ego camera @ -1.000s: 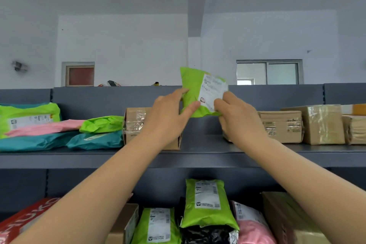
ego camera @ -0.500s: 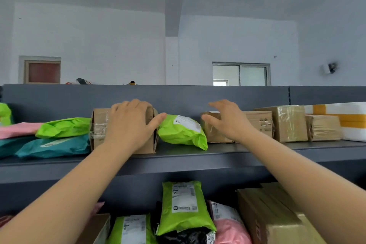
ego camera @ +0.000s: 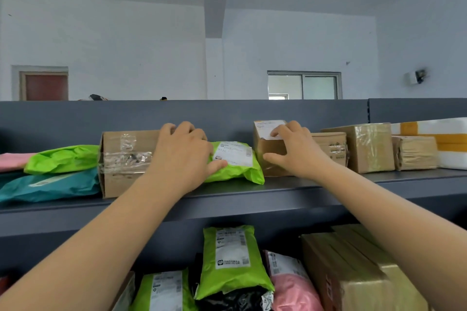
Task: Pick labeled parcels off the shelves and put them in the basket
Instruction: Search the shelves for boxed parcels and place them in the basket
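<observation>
The upper shelf is crowded: stacked mailers, a taped box, a green mailer, a labelled box and a row of further boxes sit touching or just beside one another. With the left hand curled over the taped box's corner and the right hand gripping the labelled box, open room lies above the parcels before the back panel and along the shelf's bare front strip. Below, standing mailers and a large carton fill the lower shelf.
</observation>
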A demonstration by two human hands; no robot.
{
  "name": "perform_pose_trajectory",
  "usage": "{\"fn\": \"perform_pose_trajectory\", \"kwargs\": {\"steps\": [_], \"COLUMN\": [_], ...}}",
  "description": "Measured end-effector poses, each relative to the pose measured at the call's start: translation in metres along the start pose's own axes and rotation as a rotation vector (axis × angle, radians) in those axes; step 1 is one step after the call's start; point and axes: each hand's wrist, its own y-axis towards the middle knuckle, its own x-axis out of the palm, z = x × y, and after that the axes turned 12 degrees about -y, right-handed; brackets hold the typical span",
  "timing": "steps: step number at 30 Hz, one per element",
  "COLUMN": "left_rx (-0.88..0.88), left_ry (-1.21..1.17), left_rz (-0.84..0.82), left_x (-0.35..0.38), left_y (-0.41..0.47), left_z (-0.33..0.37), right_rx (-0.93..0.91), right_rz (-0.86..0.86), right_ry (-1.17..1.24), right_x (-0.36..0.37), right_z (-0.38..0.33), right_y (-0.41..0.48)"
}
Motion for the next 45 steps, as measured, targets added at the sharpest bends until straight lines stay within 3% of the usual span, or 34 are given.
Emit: {"fn": "perform_pose_trajectory", "kwargs": {"steps": [4,6,8,11,14,17,20,25,32,39,45], "left_rx": [0.005,0.064,0.028,-0.171,-0.299,-0.331,-0.307,-0.271,-0.165,-0.180,-0.108], "left_ry": [0.012,-0.165,-0.499,-0.876,-0.992,-1.014,-1.023,-1.077,-1.277,-1.035,-0.958], "left_rz": [0.010,0.117,0.164,-0.045,-0.216,-0.250,-0.269,-0.225,0.094,-0.012,0.013], "left_x": [0.000,-0.002,-0.006,-0.005,0.009,0.021,0.028,0.036,0.021,0.034,0.032], "left_y": [0.002,0.007,0.015,0.032,0.047,0.051,0.051,0.050,0.054,0.053,0.057], "left_z": [0.007,0.018,0.033,0.057,0.071,0.077,0.078,0.076,0.073,0.076,0.082], "right_rx": [-0.046,-0.075,-0.099,-0.093,0.088,0.268,0.297,0.251,0.056,0.127,0.101], "right_rz": [0.055,0.072,0.060,0.045,0.133,-0.046,-0.241,-0.182,0.017,-0.065,-0.057], "right_ry": [0.041,0.039,0.047,0.161,0.406,0.619,0.671,0.652,0.677,0.519,0.502], "right_x": [-0.002,-0.002,-0.001,0.002,0.003,0.005,0.013,0.011,-0.023,-0.002,-0.009], "right_z": [0.000,0.001,0.004,0.008,0.013,0.022,0.028,0.026,0.023,0.027,0.038], "right_y": [-0.017,-0.024,-0.030,-0.037,-0.037,-0.024,-0.014,-0.016,-0.018,-0.007,0.001]}}
